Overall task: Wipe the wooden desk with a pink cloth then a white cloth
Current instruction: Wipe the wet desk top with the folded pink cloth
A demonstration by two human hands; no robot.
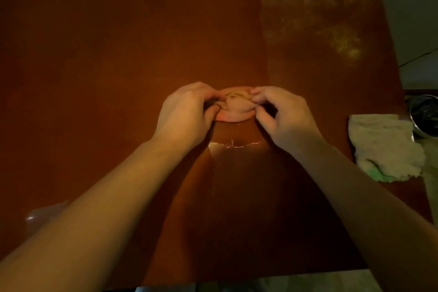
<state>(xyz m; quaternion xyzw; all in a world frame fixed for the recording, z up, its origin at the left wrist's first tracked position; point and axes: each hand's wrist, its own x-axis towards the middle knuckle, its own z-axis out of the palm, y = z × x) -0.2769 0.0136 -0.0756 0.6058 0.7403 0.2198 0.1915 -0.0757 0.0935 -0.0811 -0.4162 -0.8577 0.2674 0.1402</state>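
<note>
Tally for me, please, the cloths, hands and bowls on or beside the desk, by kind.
Cloths: 2, the pink cloth and the white cloth
Hands: 2, the left hand and the right hand, both pinching the pink cloth
Bowls: 1, the metal bowl
Total: 5

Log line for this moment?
left hand: pinches pink cloth | right hand: same | white cloth: idle, wooden desk right edge | dusty smears: far right

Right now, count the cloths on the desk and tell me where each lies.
2. The pink cloth sits bunched on the desk, pinched by the left hand and right hand. The white cloth lies at its right edge. None seems hidden.
</note>
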